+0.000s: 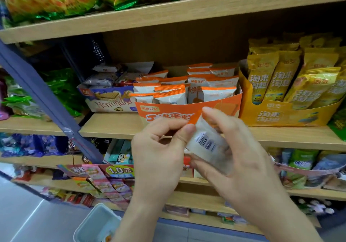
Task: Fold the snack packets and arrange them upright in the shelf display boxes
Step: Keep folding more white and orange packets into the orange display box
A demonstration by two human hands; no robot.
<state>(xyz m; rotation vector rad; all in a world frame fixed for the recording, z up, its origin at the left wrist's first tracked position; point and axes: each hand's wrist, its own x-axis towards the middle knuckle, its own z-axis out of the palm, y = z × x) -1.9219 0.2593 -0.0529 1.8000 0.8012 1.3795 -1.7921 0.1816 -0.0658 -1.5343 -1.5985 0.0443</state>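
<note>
Filling the middle of the view, a small white snack packet [204,140] with orange ends is held up between both hands, just in front of a wooden shop shelf [112,125]. The packet is turned back outward, so a printed barcode is shown to the camera.

The left hand [159,151] is closed in a pinch: thumb and forefinger are pressed on the orange sealed end at the packet's top, which is bent over toward the body. The right hand [237,153] is curled round the packet from the right and below, with one fingertip set on the top edge. The body seems to be steadied this way so that the end can be creased against it. The fold is judged to be under way rather than finished, since the flap is not lying flat.

Behind the hands, an orange display box [159,110] is seen at the shelf's front edge, its front wall cut low so the contents can be seen. Matching packets [168,93] are stood upright in rows inside it, orange tops upward, which suggests where the held packet is meant to go. Whether a free slot is left cannot be told, as part of the box is hidden by the hands.

A yellow display box [277,118] of tall yellow packets is set against its right side, and a blue-and-white wafer box [108,101] just beside its left. A white tub [93,223] is glimpsed low at the left, its contents blurred.
</note>
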